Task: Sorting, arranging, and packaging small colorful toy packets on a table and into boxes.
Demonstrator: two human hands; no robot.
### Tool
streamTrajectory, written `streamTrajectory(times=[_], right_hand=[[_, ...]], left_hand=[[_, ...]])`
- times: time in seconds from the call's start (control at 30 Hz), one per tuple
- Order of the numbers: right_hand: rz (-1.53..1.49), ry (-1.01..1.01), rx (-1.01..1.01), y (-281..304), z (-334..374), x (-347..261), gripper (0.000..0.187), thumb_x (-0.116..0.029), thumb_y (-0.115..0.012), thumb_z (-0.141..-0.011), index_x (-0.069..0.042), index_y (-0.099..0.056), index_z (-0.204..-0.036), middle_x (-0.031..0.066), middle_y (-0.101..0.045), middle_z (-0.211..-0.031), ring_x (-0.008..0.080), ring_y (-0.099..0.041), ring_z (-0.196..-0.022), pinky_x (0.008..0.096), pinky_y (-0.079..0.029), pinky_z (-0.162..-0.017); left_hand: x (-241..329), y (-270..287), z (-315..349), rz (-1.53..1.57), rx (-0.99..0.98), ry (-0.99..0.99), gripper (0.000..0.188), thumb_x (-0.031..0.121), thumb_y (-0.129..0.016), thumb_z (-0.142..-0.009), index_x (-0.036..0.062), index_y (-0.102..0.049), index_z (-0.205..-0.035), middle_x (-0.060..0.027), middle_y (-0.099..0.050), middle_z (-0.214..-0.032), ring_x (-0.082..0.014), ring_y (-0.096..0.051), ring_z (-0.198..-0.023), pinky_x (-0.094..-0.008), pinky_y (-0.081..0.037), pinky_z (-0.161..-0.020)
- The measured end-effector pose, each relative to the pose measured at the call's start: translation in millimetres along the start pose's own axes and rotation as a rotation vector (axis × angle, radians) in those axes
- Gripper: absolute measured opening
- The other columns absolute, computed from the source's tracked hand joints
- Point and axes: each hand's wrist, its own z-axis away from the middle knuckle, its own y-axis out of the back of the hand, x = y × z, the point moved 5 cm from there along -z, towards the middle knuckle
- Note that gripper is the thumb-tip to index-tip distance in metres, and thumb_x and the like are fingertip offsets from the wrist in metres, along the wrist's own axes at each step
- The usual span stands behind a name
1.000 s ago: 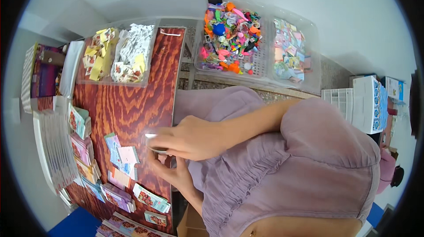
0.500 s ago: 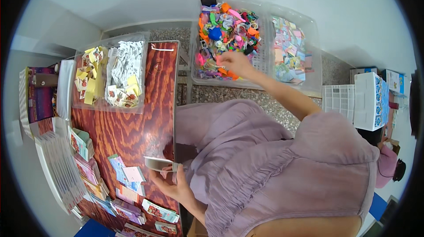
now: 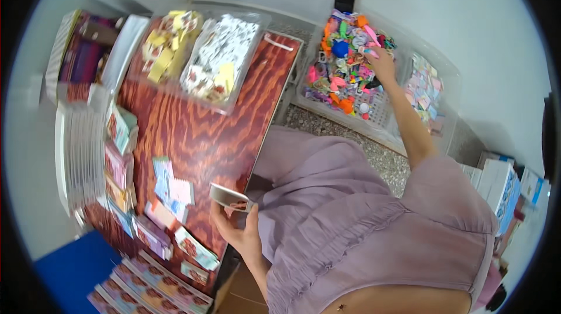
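- Clear pouch [image 3: 230,197]: small, flat, glossy plastic, rectangular; pinched at near edge by left hand [image 3: 241,229], fingers curled shut around it, at front edge of table [image 3: 204,133].
- Right hand [image 3: 383,62]: stretched far out into bin of trinkets [image 3: 345,62]; fingers bent down among the pieces, grip on any single piece impossible to tell.
- Bin of trinkets: translucent plastic tub on floor, heaped with small moulded plastic bits in pink, orange, blue, green; rounded and irregular shapes, tangled.
- Second tub [image 3: 423,89]: just beside it, stacked pastel paper squares.
- Table: red-brown wood grain, smooth, flat; two clear trays at far end, one with yellow cards [image 3: 166,45], one with white patterned packets [image 3: 222,59].
- Card packs [image 3: 169,188]: thin, printed, scattered near pouch and stacked along left edge.
- Risks, as judged: pouch held by one edge only, slippery film, likely to slide out or sag shut; long reach with tangled pieces, likely to drag extras out and spill them on floor; loose card packs near table edge, easily swept off by forearm or sleeve.
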Motion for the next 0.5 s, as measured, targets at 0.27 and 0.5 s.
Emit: streamTrajectory(times=[0.27,0.5], right_hand=[[-1.128,-0.183,-0.883,80,54,-261,0.04,-0.015,-0.063,-0.093,0.001,-0.057,-0.129,0.0048,-0.065,-0.11,0.0068,-0.059,-0.085,0.0207,-0.048,-0.075],[-0.9,0.67,-1.706,113,184,-484,0.032,-0.001,-0.061,-0.081,-0.003,-0.057,-0.113,0.0046,-0.056,-0.108,0.0049,-0.054,-0.07,0.0164,-0.042,-0.053]], left_hand=[[-6,25,52,0.062,0.035,0.029,0.075,0.009,-0.082,-0.073,0.0043,-0.047,-0.14,-0.0098,-0.054,-0.129,-0.0231,-0.06,-0.113,-0.034,-0.052,-0.093],[-32,26,131,0.141,0.375,-0.229,0.07,0.021,-0.082,-0.071,0.002,-0.051,-0.131,-0.0175,-0.055,-0.121,-0.0341,-0.057,-0.109,-0.039,-0.049,-0.092]])
